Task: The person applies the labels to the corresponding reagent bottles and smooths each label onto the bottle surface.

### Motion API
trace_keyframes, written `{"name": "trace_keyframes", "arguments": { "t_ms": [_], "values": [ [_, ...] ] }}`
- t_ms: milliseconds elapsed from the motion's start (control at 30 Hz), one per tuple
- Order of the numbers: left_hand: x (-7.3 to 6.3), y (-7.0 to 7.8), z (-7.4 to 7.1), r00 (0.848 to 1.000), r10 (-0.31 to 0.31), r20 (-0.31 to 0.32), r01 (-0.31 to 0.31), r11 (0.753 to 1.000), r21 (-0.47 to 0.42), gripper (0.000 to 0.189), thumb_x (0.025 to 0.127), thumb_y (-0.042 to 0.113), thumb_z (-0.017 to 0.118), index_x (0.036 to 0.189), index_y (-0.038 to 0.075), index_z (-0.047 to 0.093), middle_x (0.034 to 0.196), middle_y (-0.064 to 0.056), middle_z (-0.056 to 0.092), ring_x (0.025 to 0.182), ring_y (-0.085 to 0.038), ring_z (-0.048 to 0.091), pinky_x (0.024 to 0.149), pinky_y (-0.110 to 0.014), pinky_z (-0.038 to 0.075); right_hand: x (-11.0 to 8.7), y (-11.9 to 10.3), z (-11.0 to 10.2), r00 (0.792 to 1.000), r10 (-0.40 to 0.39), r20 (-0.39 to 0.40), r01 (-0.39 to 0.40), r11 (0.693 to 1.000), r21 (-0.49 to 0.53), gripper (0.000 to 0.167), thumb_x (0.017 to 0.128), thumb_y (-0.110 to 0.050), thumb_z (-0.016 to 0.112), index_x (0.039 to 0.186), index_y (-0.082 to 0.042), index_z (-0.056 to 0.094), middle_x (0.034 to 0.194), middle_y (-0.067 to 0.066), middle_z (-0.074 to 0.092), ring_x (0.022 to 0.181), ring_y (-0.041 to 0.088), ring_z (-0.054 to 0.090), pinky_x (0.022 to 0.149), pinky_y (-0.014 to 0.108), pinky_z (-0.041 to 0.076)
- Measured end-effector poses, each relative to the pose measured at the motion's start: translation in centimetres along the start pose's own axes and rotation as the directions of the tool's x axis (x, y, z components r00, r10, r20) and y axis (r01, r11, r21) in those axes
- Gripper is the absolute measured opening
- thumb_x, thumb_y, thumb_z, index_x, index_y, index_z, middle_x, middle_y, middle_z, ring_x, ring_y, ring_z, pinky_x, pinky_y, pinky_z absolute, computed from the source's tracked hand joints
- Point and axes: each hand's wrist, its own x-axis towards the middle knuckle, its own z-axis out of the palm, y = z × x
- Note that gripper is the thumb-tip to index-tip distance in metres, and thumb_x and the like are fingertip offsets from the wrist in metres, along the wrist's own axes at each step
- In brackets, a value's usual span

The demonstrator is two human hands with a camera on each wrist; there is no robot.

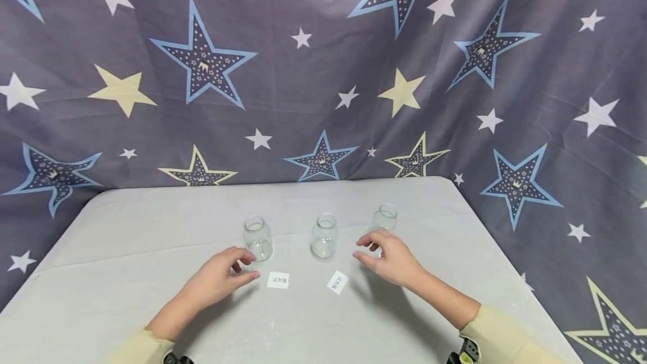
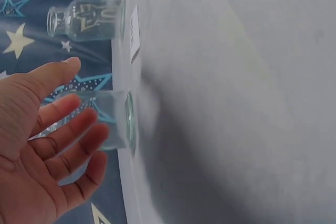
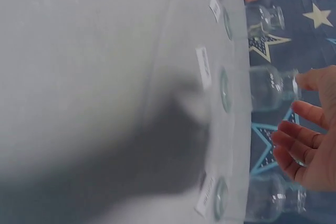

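Note:
Three small clear glass jars stand in a row on the grey table (image 1: pixel 126 274): a left jar (image 1: pixel 258 239), a middle jar (image 1: pixel 324 236) and a right jar (image 1: pixel 385 218). All look empty. My left hand (image 1: pixel 247 267) hovers just in front of the left jar (image 2: pixel 113 121), fingers relaxed, holding nothing. My right hand (image 1: pixel 360 250) hangs loosely curled in front of the right jar (image 3: pixel 268 198), also holding nothing. White paper labels lie in front of the left jar (image 1: pixel 278 280) and the middle jar (image 1: pixel 337 282). The right wrist view shows a third label (image 3: pixel 206 199) by the right jar.
A dark star-patterned cloth (image 1: pixel 323 72) hangs behind the table and around its sides. The table's far edge runs just behind the jars, and its right edge (image 1: pixel 505 251) slants down near my right forearm.

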Motion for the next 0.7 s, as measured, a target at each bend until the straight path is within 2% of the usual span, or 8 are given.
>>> {"name": "trace_keyframes", "arguments": {
  "t_ms": [267, 500, 700],
  "values": [
    [0.6, 0.4, 0.8, 0.997, -0.025, 0.075, 0.024, 1.000, 0.009, 0.028, 0.077, 0.026, 0.075, 0.098, 0.011, 0.064, 0.092, -0.001, 0.064, 0.077, -0.011, 0.057, 0.066, -0.024, 0.046, 0.4, -1.2, 2.3, 0.996, -0.049, 0.070, 0.046, 0.998, 0.054, 0.020, 0.081, -0.022, 0.070, 0.096, -0.009, 0.067, 0.094, 0.005, 0.067, 0.083, 0.020, 0.060, 0.067, 0.023, 0.046],
    [1.0, 0.5, 1.6, 0.994, 0.009, 0.111, -0.008, 1.000, -0.003, 0.030, 0.075, 0.024, 0.077, 0.098, 0.009, 0.064, 0.091, -0.002, 0.064, 0.077, -0.012, 0.057, 0.069, -0.026, 0.047, 0.9, -2.4, 4.1, 0.990, -0.053, 0.129, 0.039, 0.993, 0.107, 0.020, 0.082, -0.021, 0.070, 0.097, -0.008, 0.066, 0.097, 0.005, 0.066, 0.085, 0.022, 0.061, 0.074, 0.033, 0.050],
    [1.1, 0.8, 2.4, 0.990, 0.006, 0.139, -0.006, 1.000, 0.002, 0.033, 0.072, 0.024, 0.078, 0.098, 0.008, 0.064, 0.087, -0.001, 0.063, 0.076, -0.011, 0.055, 0.067, -0.026, 0.046, 1.3, -3.1, 5.8, 0.980, -0.066, 0.187, 0.046, 0.993, 0.108, 0.023, 0.083, -0.025, 0.068, 0.099, -0.008, 0.065, 0.098, 0.005, 0.066, 0.086, 0.020, 0.061, 0.074, 0.028, 0.048]
  ]
}}
